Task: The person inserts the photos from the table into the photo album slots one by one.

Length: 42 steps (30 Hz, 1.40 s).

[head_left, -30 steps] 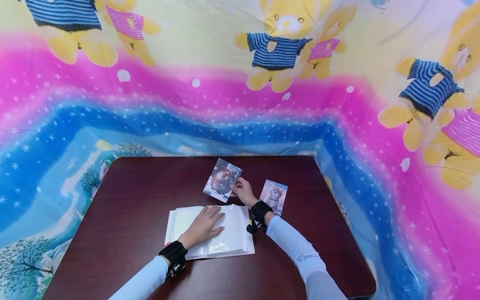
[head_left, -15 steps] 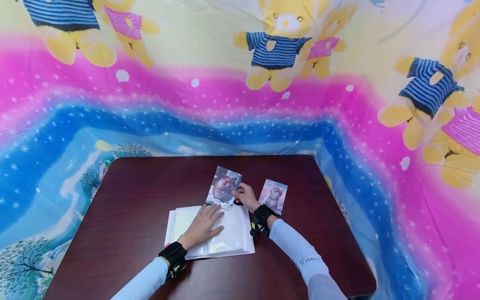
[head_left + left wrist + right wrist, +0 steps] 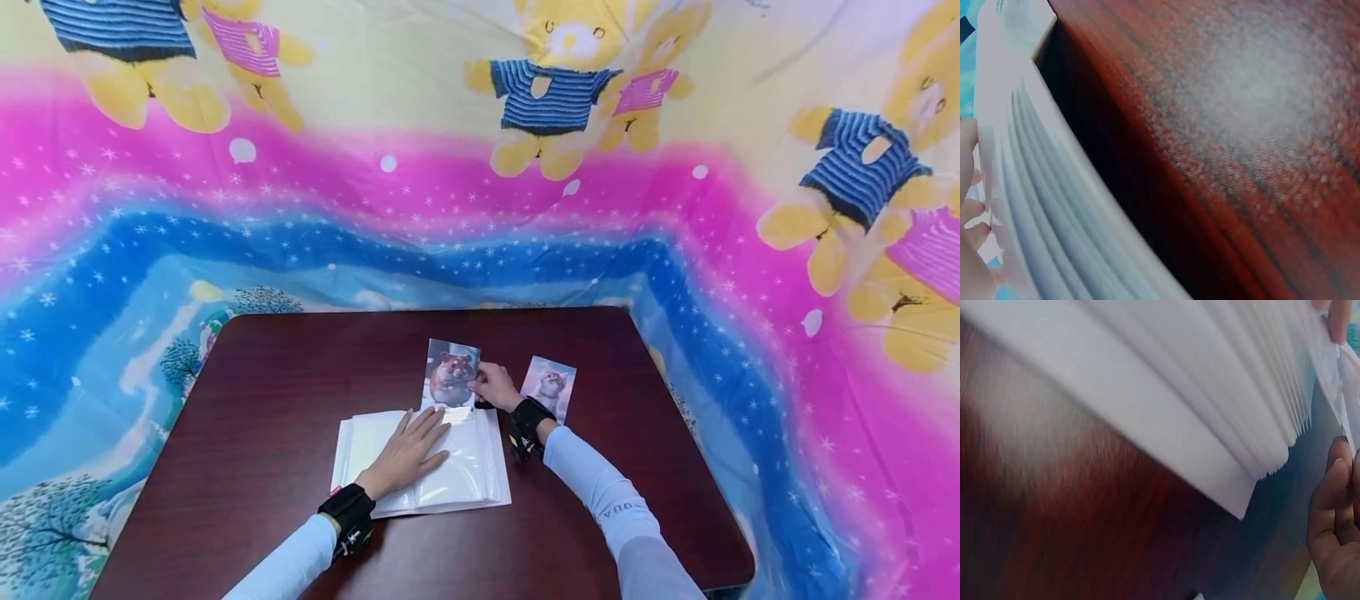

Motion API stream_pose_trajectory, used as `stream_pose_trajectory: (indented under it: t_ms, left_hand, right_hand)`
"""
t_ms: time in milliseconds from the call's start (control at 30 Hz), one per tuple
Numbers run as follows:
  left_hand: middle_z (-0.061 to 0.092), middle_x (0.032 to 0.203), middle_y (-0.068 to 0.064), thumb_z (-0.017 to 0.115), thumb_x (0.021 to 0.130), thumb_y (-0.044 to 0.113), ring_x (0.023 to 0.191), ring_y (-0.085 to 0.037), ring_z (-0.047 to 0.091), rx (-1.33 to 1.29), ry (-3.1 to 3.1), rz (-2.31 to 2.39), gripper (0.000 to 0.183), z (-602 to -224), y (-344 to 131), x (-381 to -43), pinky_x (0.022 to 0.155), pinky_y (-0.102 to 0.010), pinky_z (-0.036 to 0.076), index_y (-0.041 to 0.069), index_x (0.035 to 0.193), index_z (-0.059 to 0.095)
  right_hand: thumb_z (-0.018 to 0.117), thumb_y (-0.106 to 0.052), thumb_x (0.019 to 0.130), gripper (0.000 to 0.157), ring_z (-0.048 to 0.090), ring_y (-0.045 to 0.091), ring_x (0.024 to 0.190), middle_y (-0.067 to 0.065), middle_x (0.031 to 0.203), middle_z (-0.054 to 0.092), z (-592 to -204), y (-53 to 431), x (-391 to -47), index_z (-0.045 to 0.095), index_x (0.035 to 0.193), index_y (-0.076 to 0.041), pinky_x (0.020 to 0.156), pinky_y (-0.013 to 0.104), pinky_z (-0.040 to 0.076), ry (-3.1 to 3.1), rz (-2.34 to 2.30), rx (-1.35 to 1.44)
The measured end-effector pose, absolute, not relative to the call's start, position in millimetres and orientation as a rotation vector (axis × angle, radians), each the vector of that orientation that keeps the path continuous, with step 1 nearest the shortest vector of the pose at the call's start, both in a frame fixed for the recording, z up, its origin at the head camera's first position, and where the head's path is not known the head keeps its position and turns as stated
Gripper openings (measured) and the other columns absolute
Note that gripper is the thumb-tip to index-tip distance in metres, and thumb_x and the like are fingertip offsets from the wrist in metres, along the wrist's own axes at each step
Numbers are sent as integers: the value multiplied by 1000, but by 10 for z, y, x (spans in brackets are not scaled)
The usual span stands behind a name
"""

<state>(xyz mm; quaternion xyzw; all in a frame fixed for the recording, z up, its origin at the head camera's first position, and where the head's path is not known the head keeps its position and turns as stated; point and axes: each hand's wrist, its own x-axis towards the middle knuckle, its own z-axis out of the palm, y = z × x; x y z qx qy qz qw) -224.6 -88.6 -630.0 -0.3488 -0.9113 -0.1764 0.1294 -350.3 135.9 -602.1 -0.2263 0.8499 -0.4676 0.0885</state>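
Observation:
An open photo album (image 3: 468, 467) with white pages and clear plastic pockets lies on the table. My left hand (image 3: 407, 450) rests flat on it, fingers spread. My right hand (image 3: 497, 387) pinches the right edge of a hamster photo (image 3: 452, 373), thumb and fingertips together. The photo stands upright in the head view, its lower edge right at the top of the album's pocket and partly behind my left fingertips. In the right wrist view the album's stacked pages (image 3: 1210, 381) fan out beside the right hand. The left wrist view shows the page edges (image 3: 1079, 212) close up.
A kitten photo (image 3: 551, 385) lies right of the album, partly covered by the right wrist's black strap (image 3: 534, 417). The dark reddish-brown table (image 3: 285, 375) has rounded corners. A colourful bear-print cloth (image 3: 420, 192) hangs around its back and sides.
My right hand has brought the hamster photo down toward the album's top edge and turned it from tilted to nearly straight. The left hand has stayed on the page.

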Motion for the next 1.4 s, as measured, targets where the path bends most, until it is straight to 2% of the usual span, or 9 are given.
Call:
stream_pose_trajectory:
  t_ms: [200, 300, 400, 500, 667, 800, 1067, 1267, 1400]
  left_hand:
    - [46, 145, -25, 65, 96, 28, 136, -42, 39, -1023, -2666, -519, 49, -6299, -880, -2231, 110, -65, 25, 0, 135, 58]
    - [45, 146, -26, 63, 97, 27, 138, -43, 37, -1024, -2679, -517, 47, -6319, -871, -2223, 110, -64, 24, -1, 134, 58]
    - [43, 147, -26, 63, 97, 27, 138, -42, 36, -1031, -2662, -479, 44, -6330, -839, -2194, 110, -64, 25, 1, 132, 60]
    - [43, 148, -23, 62, 97, 30, 139, -39, 37, -1076, -2621, -426, 43, -6316, -784, -2121, 108, -65, 28, 4, 131, 61]
    - [42, 151, -17, 56, 98, 47, 140, -36, 36, -1194, -2602, -367, 53, -6259, -711, -1920, 103, -69, 30, 12, 137, 59]
    - [39, 153, -15, 56, 96, 55, 141, -38, 34, -1204, -2630, -377, 60, -6222, -705, -1791, 100, -71, 30, 17, 141, 55]
    - [44, 148, -18, 70, 89, 48, 135, -42, 39, -1144, -2588, -444, 61, -6277, -759, -1720, 97, -69, 36, 14, 137, 57]
    - [44, 148, -20, 70, 90, 45, 135, -43, 39, -1127, -2588, -539, 58, -6303, -793, -1705, 98, -70, 35, 13, 137, 57]
    - [45, 148, -19, 70, 90, 44, 136, -41, 39, -1118, -2580, -548, 58, -6312, -816, -1702, 99, -70, 34, 13, 137, 58]
  right_hand:
    - [64, 2, 94, 20, 61, 28, 68, 17, 81, 60, -5977, 1348, -3545, 53, 109, 7, 63, 32, 50, 2345, -1362, -564]
    - [64, 3, 93, 41, 61, 27, 80, 19, 98, 58, -5941, 1332, -3580, 44, 129, 4, 75, 43, 54, 2217, -1558, -397]
    - [57, 5, 97, 57, 61, 36, 90, 27, 109, 55, -5831, 1316, -3588, 32, 147, -1, 85, 58, 51, 2184, -1704, -385]
    - [47, 7, 101, 53, 56, 50, 90, 36, 107, 51, -5684, 1311, -3553, 28, 150, 3, 84, 66, 47, 2230, -1687, -514]
    - [37, 6, 104, 38, 50, 61, 86, 43, 98, 47, -5613, 1320, -3473, 39, 141, 11, 78, 68, 46, 2257, -1588, -661]
    - [40, 2, 105, 31, 54, 56, 83, 39, 94, 49, -5760, 1333, -3478, 49, 134, 11, 76, 64, 51, 2240, -1600, -659]
    - [45, -7, 106, 24, 59, 27, 71, 15, 91, 59, -5985, 1359, -3465, 60, 123, 0, 67, 42, 56, 2251, -1487, -631]
    - [47, -6, 105, 23, 58, 23, 70, 12, 93, 59, -5978, 1345, -3389, 61, 122, -2, 63, 36, 53, 2195, -1456, -626]
    - [49, -5, 104, 22, 61, 26, 72, 14, 94, 61, -5982, 1343, -3345, 62, 121, -1, 66, 41, 56, 2194, -1458, -620]
